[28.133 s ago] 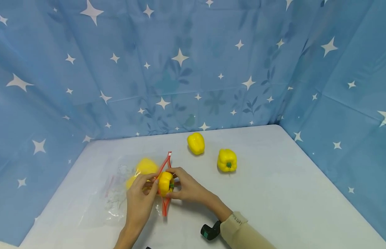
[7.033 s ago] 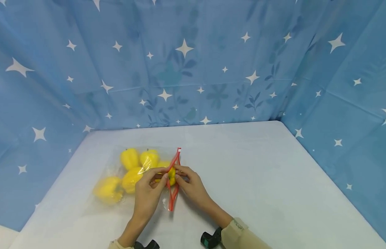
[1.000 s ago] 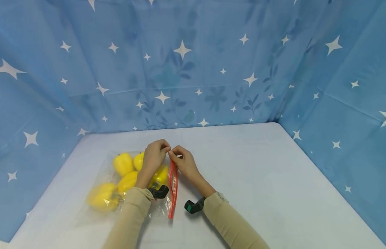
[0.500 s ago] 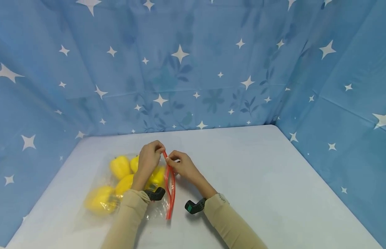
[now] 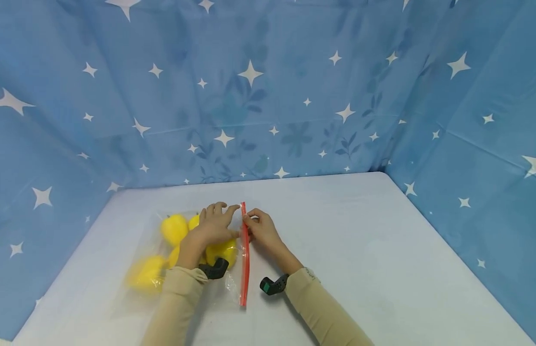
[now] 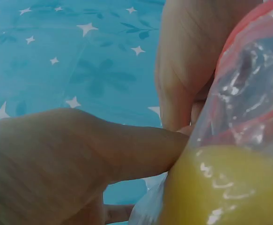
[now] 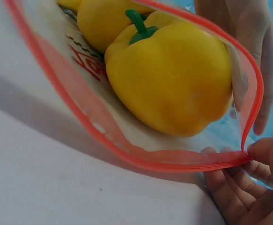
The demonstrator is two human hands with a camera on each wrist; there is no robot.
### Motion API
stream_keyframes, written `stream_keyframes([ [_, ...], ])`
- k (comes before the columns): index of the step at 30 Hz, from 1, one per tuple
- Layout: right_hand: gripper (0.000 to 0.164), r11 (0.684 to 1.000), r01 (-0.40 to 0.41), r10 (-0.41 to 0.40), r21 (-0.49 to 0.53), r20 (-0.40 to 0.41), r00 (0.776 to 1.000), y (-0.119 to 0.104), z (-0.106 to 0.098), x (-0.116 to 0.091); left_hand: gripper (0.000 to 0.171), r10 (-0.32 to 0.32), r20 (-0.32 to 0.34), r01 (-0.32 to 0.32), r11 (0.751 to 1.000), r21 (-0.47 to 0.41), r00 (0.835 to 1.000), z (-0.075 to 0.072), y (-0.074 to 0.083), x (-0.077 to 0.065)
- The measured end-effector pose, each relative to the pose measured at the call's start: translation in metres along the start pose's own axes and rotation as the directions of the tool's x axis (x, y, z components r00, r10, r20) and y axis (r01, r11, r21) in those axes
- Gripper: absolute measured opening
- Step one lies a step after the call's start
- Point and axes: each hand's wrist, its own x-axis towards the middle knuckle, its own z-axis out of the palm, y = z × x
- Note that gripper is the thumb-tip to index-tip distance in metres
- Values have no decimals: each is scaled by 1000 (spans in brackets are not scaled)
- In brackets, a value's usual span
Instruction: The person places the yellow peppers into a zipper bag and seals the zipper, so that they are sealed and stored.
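At lower left: one zip bag (image 5: 230, 286), five yellow bell peppers (image 5: 148, 273) inside.
Right hand (image 5: 263, 230) pinches its red seal (image 5: 245, 269); left hand (image 5: 213, 228), fingers spread, touches the bag.

Partial red print on the clear bag (image 7: 150, 161), dark lettering on a cuff; no full word legible.
Right-wrist view: red print (image 7: 88, 64) on the bag's wall, big letters, slanted, seen through the open mouth, just beside the yellow pepper (image 7: 173, 77) nearest that mouth; only a few strokes show, one maybe an "a", can't confirm. Dark wavy marks (image 7: 80, 43) next to the red strokes, partly cut off by peppers, can't tell if text or a drawn line. Head view: small dark lettering (image 5: 311, 273) on the right sleeve's cuff (image 5: 303, 282), near side of the surface (image 5: 380, 269), too blurred to spell out.
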Motion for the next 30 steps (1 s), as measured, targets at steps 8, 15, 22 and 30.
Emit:
stream_keyframes([
  [8, 23, 1000, 16, -17, -26, -26, 1000, -5, -1, -2, 74, -52, 34, 50, 998, 44, 998, 5, 3, 5],
  [15, 22, 999, 16, -17, -35, -47, 999, -1, 1, -4, 73, -92, 42, 88, 993, 82, 995, 16, 4, 11],
  [22, 23, 1000, 7, -7, -6, -42, 999, 8, 2, -7, 68, -68, -16, 69, 993, 98, 998, 21, 12, 5],
  [30, 25, 999, 25, -24, 32, -34, 999, 0, 1, -1, 55, -29, -149, 43, 995, 89, 988, 19, 10, 12],
])
